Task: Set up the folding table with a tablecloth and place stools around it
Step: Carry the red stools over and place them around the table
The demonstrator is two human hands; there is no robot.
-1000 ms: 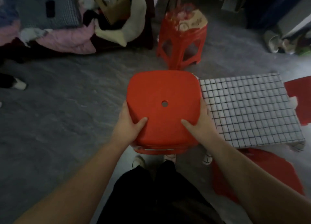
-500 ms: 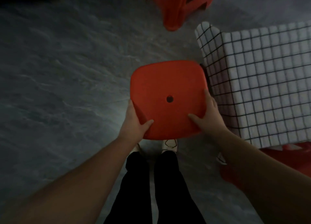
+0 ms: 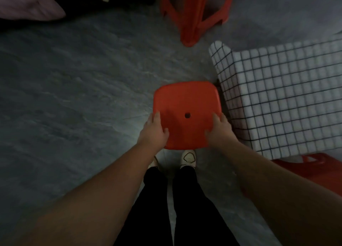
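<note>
Two hands (image 3: 154, 133) (image 3: 220, 134) gripping one stool (image 3: 187, 101), two more stools (image 3: 192, 14) (image 3: 314, 163), one tablecloth (image 3: 281, 98)

The red stool (image 3: 187, 99) is lower than a second ago. Its seat, which covered the table's left corner, now lies below the top of the checked tablecloth (image 3: 277, 101), just beside its hanging left edge. The left hand (image 3: 154, 130) and right hand (image 3: 220, 132) have gone down with it, gripping its near corners. The view has tipped downward: the other stool (image 3: 192, 14) shows only legs, and the shoes (image 3: 188, 158) appear.
</note>
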